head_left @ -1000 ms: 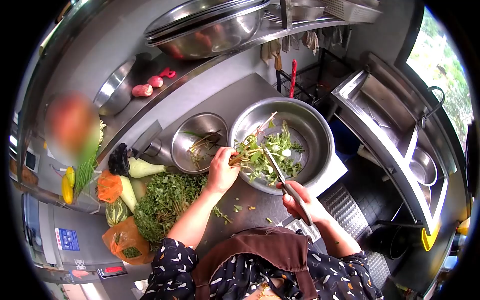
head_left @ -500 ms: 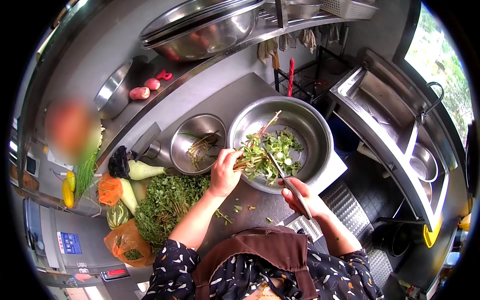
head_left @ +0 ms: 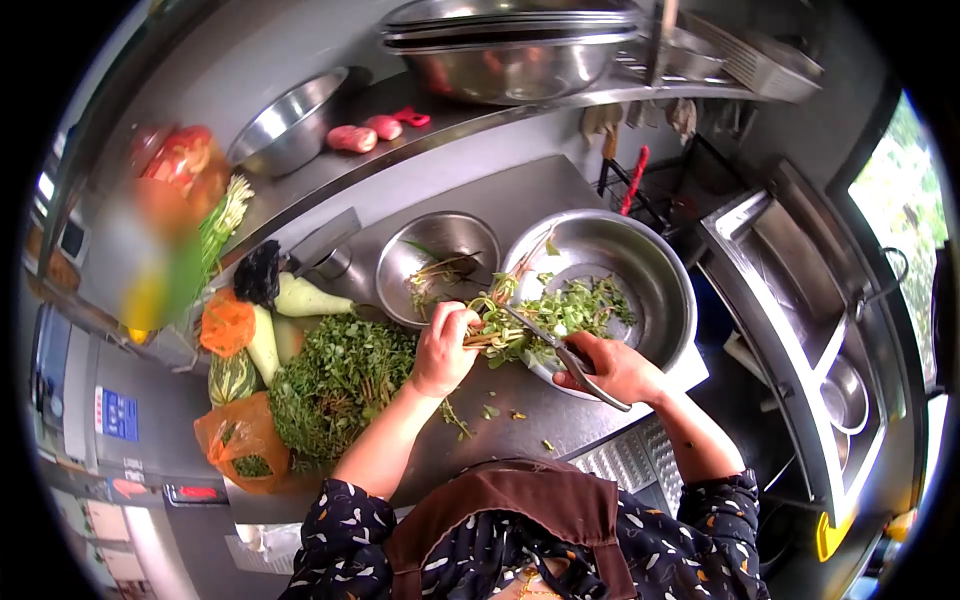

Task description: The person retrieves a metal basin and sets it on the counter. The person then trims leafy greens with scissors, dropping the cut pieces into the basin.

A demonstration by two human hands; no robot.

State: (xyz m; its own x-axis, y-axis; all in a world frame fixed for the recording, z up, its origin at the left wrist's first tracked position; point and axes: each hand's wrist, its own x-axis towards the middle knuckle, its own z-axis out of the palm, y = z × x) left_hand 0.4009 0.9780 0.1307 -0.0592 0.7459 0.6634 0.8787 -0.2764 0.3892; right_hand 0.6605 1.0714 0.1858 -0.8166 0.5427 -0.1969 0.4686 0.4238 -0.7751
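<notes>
My left hand [head_left: 445, 348] is closed round a bunch of leafy green stems [head_left: 500, 325], whose leafy part hangs over the near left rim of the large metal basin [head_left: 683, 290]. In my right hand [head_left: 612, 370] are dark-handled scissors [head_left: 578, 368], their blades at the stems. Cut leaves [head_left: 590, 305] lie inside the basin. A smaller metal bowl [head_left: 440, 230], left of the basin, holds some loose stems. Beside my left forearm a big heap of leafy greens [head_left: 335, 385] rests on the metal counter [head_left: 520, 440].
Pale gourds [head_left: 310, 298], a striped squash [head_left: 233, 378] and an orange bag [head_left: 243, 440] lie left of the heap. A shelf above carries stacked basins [head_left: 510, 65] and a bowl [head_left: 290, 120]. A metal sink [head_left: 790, 255] stands at the right.
The view has turned, so the scene sits differently in the frame. The scissors have moved closer to my left hand and lie across the stems. Both hands keep their holds.
</notes>
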